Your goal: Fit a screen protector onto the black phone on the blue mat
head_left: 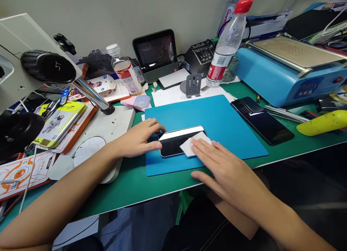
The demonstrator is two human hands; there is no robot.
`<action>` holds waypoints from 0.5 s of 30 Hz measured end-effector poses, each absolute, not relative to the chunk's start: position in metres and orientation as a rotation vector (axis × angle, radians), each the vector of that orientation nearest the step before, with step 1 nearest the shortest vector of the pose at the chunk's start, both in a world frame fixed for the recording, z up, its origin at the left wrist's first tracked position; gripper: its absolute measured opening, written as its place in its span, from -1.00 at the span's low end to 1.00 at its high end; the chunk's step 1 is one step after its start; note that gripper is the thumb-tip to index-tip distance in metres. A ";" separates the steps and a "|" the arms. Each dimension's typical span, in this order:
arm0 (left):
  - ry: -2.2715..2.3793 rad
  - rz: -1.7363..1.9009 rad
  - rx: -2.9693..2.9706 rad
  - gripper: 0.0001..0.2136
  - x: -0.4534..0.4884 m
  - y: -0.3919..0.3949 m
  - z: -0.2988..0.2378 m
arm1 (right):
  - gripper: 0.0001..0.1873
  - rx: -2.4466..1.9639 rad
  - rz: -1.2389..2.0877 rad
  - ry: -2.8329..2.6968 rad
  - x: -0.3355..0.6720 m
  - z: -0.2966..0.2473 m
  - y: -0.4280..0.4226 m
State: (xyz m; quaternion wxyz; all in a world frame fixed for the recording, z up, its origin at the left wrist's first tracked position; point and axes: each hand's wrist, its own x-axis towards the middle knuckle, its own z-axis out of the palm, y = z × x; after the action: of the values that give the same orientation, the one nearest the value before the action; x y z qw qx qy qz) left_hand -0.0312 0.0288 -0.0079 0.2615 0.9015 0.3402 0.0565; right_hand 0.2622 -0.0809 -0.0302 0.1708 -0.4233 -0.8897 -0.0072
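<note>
A smartphone with a black glossy face lies flat on a blue mat. My left hand is at its left end, thumb near the lower corner and curled fingers at the upper corner, steadying it. Across the phone's right part lies a folded white wipe. My right hand presses the wipe down with flat, outstretched fingers, its thumb held apart near the mat's front edge. The wipe and fingers hide the phone's right end.
A second dark phone lies right of the mat, near a yellow-handled tool. A blue heating plate machine stands behind. Left is a microscope stand base. Bottles, including a red-capped one, and a small display stand at the back.
</note>
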 end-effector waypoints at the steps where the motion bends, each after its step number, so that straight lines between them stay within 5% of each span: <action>1: 0.930 0.147 2.438 -0.17 -0.031 0.029 -0.008 | -0.43 -1.218 -0.046 -2.521 0.269 -0.031 -0.078; 5: 0.922 0.168 2.440 -0.20 -0.031 0.028 -0.008 | -0.42 -1.247 -0.084 -2.491 0.281 -0.037 -0.072; 9: 0.923 0.158 2.442 -0.24 -0.031 0.029 -0.010 | -0.70 -1.179 -0.007 -2.362 0.277 -0.036 -0.071; 15: 0.896 0.209 2.492 -0.28 -0.030 0.030 -0.007 | -0.77 -1.045 0.095 -2.298 0.283 -0.035 -0.046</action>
State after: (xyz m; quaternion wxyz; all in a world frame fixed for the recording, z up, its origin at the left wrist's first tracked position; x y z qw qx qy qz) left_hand -0.0298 0.0303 -0.0073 0.2401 0.9107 0.3274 0.0765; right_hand 0.2828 -0.0459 -0.0351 0.3029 -0.3944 -0.8669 0.0359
